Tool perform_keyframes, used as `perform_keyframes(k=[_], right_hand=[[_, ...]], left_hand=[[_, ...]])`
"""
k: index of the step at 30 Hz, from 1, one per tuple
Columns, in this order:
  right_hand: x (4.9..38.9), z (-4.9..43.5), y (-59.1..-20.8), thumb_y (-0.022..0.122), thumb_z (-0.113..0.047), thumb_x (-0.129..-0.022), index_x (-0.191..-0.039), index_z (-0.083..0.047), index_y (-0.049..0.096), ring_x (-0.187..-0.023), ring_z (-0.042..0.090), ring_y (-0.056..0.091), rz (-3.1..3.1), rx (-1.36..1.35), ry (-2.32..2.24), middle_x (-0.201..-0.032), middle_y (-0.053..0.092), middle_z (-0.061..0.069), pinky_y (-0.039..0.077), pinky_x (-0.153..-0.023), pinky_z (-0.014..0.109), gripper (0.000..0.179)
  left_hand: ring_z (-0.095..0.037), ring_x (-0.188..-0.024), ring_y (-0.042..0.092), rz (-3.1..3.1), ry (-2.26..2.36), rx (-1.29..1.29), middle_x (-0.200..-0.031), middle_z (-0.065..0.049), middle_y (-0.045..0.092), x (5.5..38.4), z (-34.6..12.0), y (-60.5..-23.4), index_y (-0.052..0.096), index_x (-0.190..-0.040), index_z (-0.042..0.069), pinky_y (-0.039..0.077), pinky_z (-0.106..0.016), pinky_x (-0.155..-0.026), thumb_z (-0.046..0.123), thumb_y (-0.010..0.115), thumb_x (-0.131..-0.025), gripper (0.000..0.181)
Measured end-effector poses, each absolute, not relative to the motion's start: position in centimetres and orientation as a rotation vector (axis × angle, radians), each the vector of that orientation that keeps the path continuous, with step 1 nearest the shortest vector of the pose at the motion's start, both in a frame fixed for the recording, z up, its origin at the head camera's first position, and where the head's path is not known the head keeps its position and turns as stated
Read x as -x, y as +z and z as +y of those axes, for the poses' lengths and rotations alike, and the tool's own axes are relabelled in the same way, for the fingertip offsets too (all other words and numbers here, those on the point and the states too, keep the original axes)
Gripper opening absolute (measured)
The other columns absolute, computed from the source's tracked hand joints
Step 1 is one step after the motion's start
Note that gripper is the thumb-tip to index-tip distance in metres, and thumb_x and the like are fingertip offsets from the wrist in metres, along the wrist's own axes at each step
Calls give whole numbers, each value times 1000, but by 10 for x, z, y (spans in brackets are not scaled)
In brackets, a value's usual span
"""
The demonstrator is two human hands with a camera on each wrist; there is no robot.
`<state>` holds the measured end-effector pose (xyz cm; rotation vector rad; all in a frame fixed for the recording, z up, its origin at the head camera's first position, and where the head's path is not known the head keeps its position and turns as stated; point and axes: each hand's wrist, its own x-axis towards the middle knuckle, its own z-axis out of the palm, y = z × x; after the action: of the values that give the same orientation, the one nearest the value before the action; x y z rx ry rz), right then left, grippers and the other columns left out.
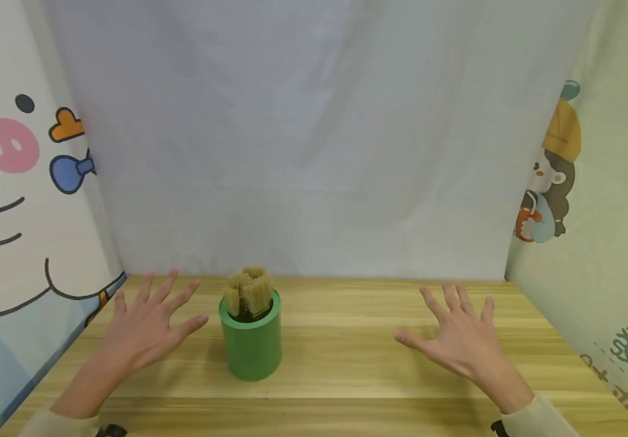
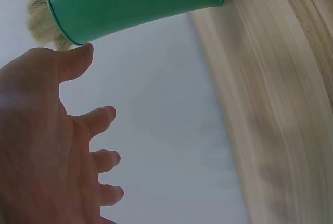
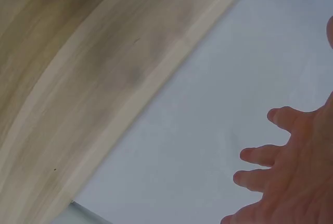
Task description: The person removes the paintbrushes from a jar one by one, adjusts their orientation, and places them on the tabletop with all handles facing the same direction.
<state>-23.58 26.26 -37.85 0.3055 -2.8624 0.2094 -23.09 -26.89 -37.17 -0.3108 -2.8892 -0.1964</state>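
Green and smooth-sided, a cup (image 1: 254,352) is stood upright on the wooden table (image 1: 347,364), its long axis vertical, between the two hands. It is placed just beside the thumb of the left hand (image 1: 141,331), on that hand's inner side, and is set well apart from the right hand (image 1: 464,343), so the left is the nearer of the two. Tan bristly bundles (image 1: 251,291) are held in the cup, their tops raised above its rim. Both hands are spread, and nothing is gripped by either. In the left wrist view the thumb tip is seen against the cup's rim, and whether it is touched cannot be told from there; in the head view a gap is shown between them. The cup's dark inside is revealed by the head view alone. By the right wrist view no cup is shown: only the right hand, wood and the pale cloth (image 1: 314,152) beyond are taken in.
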Motion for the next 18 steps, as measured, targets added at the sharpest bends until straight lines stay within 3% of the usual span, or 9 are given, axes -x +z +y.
perform_keyframes(k=[12,18], right_hand=[[223,243,-369,59,-88,-84,-165,-18,40,-151,51,28,-2801,-418,252,-163,38,27,11,-109,85,109],[226,225,-364,67,-84,-82,-164,-13,41,-141,48,46,-2749,-529,350,-154,50,26,22,-110,81,111]], left_hand=[[-62,-149,18,-2874,-294,447,-169,-27,25,219,-261,-362,43,-164,20,14,-90,-103,72,59,-96,87],[-58,-151,19,-2871,-454,513,-168,-25,28,216,-251,-357,41,-165,23,15,-87,-106,72,66,-91,92]])
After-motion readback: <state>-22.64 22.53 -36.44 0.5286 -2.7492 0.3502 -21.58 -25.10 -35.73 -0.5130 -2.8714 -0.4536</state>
